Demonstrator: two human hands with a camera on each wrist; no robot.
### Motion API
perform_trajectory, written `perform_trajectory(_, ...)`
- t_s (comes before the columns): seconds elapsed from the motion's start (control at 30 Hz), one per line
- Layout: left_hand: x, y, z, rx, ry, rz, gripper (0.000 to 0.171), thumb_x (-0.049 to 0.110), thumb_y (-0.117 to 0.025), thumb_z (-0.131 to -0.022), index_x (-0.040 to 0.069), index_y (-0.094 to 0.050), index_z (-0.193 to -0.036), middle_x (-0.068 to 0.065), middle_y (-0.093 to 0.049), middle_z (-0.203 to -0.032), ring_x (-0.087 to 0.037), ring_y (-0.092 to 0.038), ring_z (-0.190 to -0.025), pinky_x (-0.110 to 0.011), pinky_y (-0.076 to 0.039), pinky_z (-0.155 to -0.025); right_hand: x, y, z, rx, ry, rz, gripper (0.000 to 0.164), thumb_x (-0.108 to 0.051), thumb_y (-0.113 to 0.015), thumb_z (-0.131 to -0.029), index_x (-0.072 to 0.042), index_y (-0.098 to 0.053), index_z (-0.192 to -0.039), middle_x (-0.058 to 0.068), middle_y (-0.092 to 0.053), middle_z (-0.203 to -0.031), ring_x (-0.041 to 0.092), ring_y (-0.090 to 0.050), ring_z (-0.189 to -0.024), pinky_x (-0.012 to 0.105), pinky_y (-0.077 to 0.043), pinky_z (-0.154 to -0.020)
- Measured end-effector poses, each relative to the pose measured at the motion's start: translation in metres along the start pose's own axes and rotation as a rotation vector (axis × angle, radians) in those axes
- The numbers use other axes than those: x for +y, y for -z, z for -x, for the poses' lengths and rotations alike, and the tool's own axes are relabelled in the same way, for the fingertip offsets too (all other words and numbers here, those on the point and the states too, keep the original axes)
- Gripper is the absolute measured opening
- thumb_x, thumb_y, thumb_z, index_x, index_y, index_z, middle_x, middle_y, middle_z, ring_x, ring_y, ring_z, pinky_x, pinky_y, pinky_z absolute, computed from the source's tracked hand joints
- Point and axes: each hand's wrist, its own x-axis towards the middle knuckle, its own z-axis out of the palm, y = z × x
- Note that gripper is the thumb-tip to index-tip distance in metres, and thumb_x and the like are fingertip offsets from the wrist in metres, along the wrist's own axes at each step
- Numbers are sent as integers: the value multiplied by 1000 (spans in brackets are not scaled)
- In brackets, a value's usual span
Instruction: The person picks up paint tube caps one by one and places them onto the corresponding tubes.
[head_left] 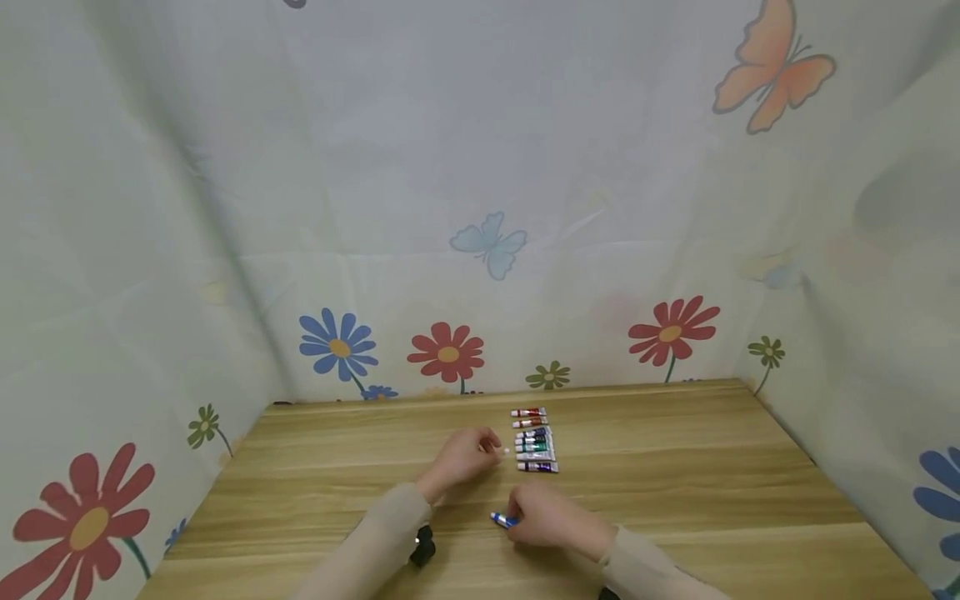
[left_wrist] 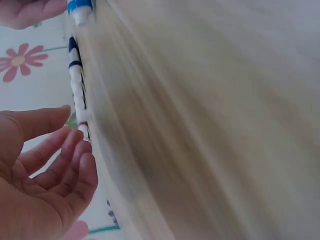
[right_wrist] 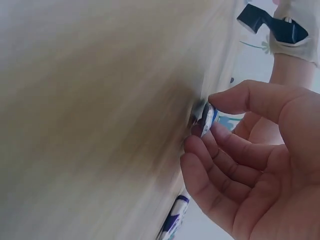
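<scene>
My right hand point(head_left: 551, 518) pinches a blue-and-white paint tube point(head_left: 502, 520) between thumb and fingers, low over the wooden table. In the right wrist view the same tube point(right_wrist: 208, 120) shows edge-on at the fingertips. My left hand point(head_left: 462, 454) is just left of a column of paint tubes point(head_left: 534, 447). Its fingers point(left_wrist: 87, 172) are loosely bent and the thumb stands apart from them; nothing shows between them. Close to its fingertips is a small white piece point(head_left: 507, 451), too small to identify. The lined-up tubes have white caps pointing left, with a red tube point(head_left: 528, 412) farthest away.
The wooden table point(head_left: 675, 467) meets a hanging cloth point(head_left: 585, 167) printed with flowers and butterflies at its back and sides. A purple-and-white tube point(head_left: 537, 467) forms the near end of the column. Dark camera mounts point(head_left: 423, 547) sit at the wrists.
</scene>
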Motion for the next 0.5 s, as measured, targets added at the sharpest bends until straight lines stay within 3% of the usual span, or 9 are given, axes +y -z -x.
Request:
perform_trajectory(0.2, 9, -13, -14, -28, -1, -100, 19, 4, -74, -84, 0, -70, -102, 0, -62, -79, -11, -54, -69, -28, -47, -64, 10, 4, 14, 19, -29, -92, 12, -11, -77, -72, -10, -66, -76, -12, -51, -62, 1, -45, -53, 22, -40, -49)
perform_trajectory(0.5, 17, -19, -21, -51, 9, -134, 6, -1, -72, -84, 4, -69, -86, -1, -63, -78, -15, -55, -73, -34, -49, -70, 24, 12, 27, 22, -71, -207, 11, -8, -75, -75, -7, -67, -83, -8, -54, -65, 4, -50, -51, 23, -44, -48)
